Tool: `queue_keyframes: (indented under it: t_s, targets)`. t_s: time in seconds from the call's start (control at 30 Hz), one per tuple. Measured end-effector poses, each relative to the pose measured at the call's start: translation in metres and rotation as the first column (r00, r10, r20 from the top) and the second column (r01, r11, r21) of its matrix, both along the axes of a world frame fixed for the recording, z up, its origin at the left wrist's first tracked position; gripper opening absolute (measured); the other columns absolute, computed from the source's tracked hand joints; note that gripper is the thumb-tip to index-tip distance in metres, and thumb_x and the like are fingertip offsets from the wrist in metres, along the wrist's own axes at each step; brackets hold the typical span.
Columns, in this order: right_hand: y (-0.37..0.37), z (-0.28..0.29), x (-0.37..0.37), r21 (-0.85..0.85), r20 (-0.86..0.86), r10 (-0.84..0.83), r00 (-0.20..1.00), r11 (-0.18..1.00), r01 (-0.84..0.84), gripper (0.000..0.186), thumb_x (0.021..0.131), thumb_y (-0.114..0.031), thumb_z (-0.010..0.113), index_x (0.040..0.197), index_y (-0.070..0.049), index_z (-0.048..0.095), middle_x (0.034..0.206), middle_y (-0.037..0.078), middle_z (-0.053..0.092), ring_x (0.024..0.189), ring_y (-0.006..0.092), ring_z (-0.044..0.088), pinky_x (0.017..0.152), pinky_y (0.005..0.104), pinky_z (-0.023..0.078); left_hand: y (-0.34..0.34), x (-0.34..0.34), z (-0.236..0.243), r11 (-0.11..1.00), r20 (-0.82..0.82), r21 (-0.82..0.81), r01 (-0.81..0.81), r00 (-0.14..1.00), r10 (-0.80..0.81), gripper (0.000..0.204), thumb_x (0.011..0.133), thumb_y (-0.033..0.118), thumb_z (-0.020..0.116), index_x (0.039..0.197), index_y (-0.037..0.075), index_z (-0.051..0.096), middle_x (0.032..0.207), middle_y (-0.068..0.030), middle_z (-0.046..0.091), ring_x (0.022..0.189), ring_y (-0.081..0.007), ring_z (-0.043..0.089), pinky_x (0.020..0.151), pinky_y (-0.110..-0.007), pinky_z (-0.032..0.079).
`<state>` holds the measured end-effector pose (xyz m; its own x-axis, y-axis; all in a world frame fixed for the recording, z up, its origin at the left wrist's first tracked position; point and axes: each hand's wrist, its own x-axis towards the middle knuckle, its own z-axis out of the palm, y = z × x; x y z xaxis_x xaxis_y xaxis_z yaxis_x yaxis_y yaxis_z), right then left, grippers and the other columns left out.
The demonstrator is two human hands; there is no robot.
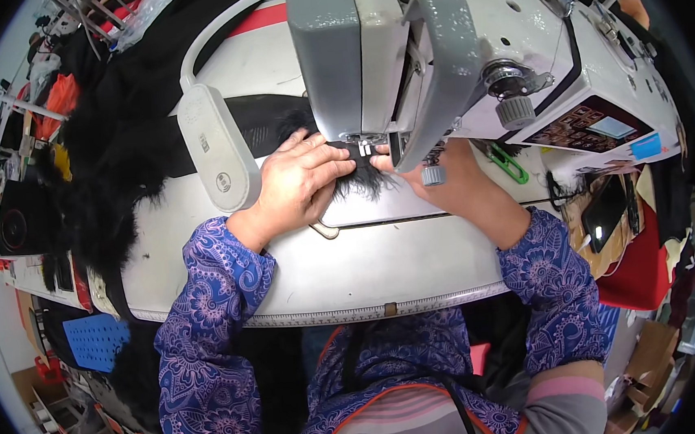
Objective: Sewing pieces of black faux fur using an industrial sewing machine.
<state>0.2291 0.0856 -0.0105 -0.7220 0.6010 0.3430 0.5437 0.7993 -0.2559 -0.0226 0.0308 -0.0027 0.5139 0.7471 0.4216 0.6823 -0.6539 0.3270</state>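
Note:
Black furry fabric (pixel 365 184) lies under the presser foot (pixel 366 148) of a grey and white sewing machine (pixel 331 63), its long hairs fanning toward me. My left hand (pixel 300 180) lies flat on the fabric to the left of the foot. Its fingers are stretched out and press the cloth down, the tips close to the needle area. From the right, my right hand (pixel 447 181) reaches in, partly hidden behind the machine's grey arm piece and a knob. Its visible fingertips are held close together on the fabric's edge, beside the foot.
A white lamp-like device (pixel 218 150) on a curved arm hangs left of my left hand. More black fur (pixel 104 179) covers the table's left side. Green snips (pixel 509 163) lie at right, below the control panel (pixel 589 127). A ruler strip (pixel 355 312) edges the white table.

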Motion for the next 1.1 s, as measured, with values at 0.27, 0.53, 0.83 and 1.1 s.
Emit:
queue_keyframes:
  t_s: [0.27, 0.53, 0.83, 1.1]
  targets:
    - [0.004, -0.002, 0.009, -0.141, -0.018, 0.022, 1.000, 0.990, -0.024, 0.045, 0.071, 0.004, 0.063, 0.106, -0.022, 0.077, 0.094, 0.010, 0.074, 0.080, 0.0267, 0.070, 0.074, 0.0358, 0.054, 0.002, 0.003, 0.008, 0.998, -0.025, -0.067, 0.008, 1.000, -0.009, 0.027, 0.076, 0.006, 0.067, 0.103, 0.010, 0.068, 0.106, -0.0069, 0.069, 0.105, -0.0280, 0.064, 0.103, -0.053, 0.042]
    - [0.006, 0.002, 0.007, -0.209, 0.152, -0.015, 0.988, 0.977, 0.046, 0.043, 0.075, 0.002, 0.056, 0.109, -0.017, 0.075, 0.095, 0.013, 0.073, 0.081, 0.0271, 0.069, 0.074, 0.0348, 0.053, 0.004, 0.002, 0.013, 0.990, -0.036, -0.137, -0.022, 0.999, 0.017, 0.033, 0.078, 0.004, 0.064, 0.111, 0.009, 0.063, 0.100, -0.0113, 0.068, 0.103, -0.0312, 0.063, 0.101, -0.049, 0.044]
    - [0.006, 0.007, 0.004, -0.246, 0.286, -0.007, 0.958, 0.966, 0.081, 0.036, 0.082, -0.006, 0.056, 0.112, -0.017, 0.074, 0.099, 0.011, 0.073, 0.087, 0.0278, 0.069, 0.080, 0.0374, 0.053, 0.005, 0.002, 0.010, 0.994, 0.001, -0.099, -0.040, 0.999, 0.040, 0.032, 0.077, 0.007, 0.067, 0.108, 0.007, 0.066, 0.109, -0.0146, 0.067, 0.106, -0.0343, 0.062, 0.098, -0.047, 0.045]
    - [0.007, 0.002, 0.010, -0.347, 0.371, 0.026, 0.928, 0.931, 0.112, 0.030, 0.091, -0.011, 0.052, 0.114, -0.015, 0.072, 0.111, 0.012, 0.070, 0.103, 0.0274, 0.066, 0.091, 0.0372, 0.049, 0.003, 0.002, 0.009, 0.993, -0.003, -0.117, -0.034, 0.999, 0.034, 0.035, 0.077, 0.011, 0.069, 0.112, 0.008, 0.067, 0.115, -0.0147, 0.066, 0.111, -0.0343, 0.061, 0.101, -0.050, 0.043]
